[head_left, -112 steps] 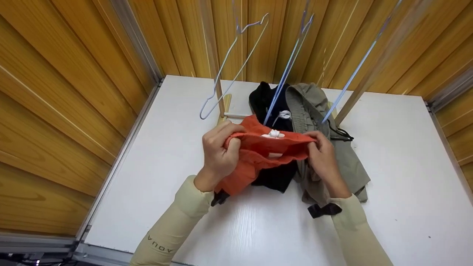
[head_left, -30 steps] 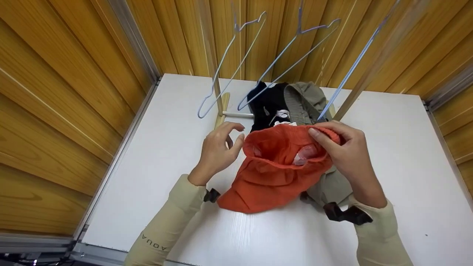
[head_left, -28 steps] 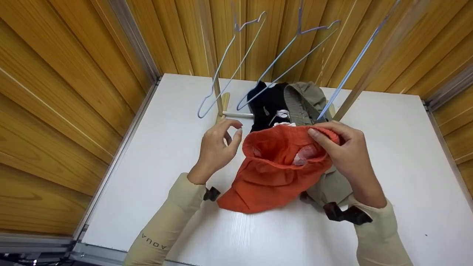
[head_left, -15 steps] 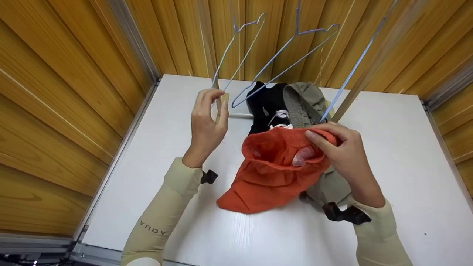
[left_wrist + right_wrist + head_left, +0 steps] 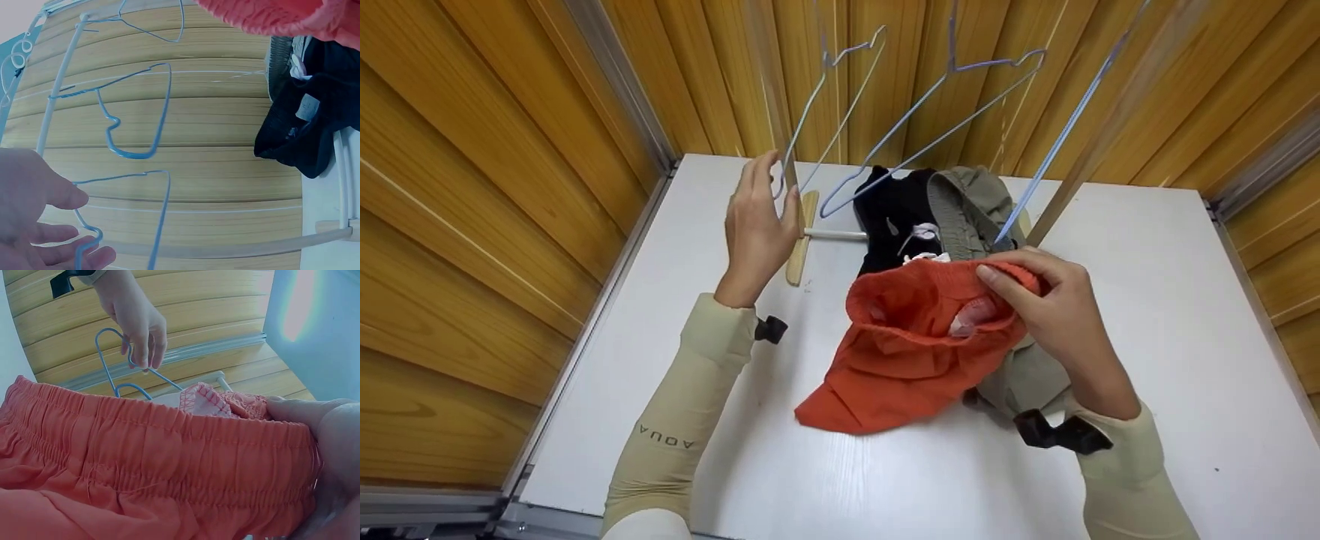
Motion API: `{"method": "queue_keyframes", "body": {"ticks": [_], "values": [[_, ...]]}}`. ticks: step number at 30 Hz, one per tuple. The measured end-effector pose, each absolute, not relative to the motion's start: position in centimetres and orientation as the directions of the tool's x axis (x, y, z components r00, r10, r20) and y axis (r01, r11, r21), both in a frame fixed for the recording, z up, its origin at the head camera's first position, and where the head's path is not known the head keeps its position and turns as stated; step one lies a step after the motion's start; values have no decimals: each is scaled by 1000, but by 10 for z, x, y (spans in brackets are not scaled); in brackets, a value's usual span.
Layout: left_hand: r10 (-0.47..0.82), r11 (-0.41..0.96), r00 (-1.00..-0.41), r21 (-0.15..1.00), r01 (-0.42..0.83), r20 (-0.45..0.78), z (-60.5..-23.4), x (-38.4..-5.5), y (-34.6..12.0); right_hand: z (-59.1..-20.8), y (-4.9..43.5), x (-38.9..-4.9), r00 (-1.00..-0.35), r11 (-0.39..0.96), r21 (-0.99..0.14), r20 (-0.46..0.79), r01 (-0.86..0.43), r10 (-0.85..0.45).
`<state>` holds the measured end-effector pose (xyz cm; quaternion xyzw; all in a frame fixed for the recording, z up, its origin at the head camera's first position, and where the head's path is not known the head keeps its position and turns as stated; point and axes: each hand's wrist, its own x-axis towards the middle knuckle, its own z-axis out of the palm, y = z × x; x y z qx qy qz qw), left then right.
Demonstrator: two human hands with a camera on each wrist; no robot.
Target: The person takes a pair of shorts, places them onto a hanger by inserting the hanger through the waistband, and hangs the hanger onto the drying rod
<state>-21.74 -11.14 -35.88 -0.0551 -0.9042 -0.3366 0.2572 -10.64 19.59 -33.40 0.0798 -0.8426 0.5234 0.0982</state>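
My right hand pinches the elastic waistband of orange-red shorts, thumb on the near side. Their waist gapes toward me, a pale label showing inside and a white drawstring at the far edge. My left hand is raised beside the lower end of the leftmost blue wire hanger. In the left wrist view its thumb and fingers are spread, with the wire passing between them; whether they touch it is hard to tell. Behind the shorts lie black shorts and a grey-green garment with an elastic waist.
A middle hanger and a right hanger hang over the clothes. The rack has a wooden foot and a white crossbar on the white table. Wood-patterned walls enclose the left and back.
Earlier both hands held the orange-red waistband. My left hand has let go and moved up and left to the leftmost hanger. The middle hanger has turned; the right hand keeps its grip.
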Motion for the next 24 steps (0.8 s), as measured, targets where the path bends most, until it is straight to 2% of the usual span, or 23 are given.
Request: {"method": "queue_keyframes", "body": {"ticks": [13,24], "values": [[-90,756,-905,619,210,417,-367,-227,-116,-336,198,-107,-969,442,-867,245,-230,-25],[-77,700,-883,656,282,462,-368,-229,-112,-337,200,-109,-968,422,-876,249,-231,-13]]}}
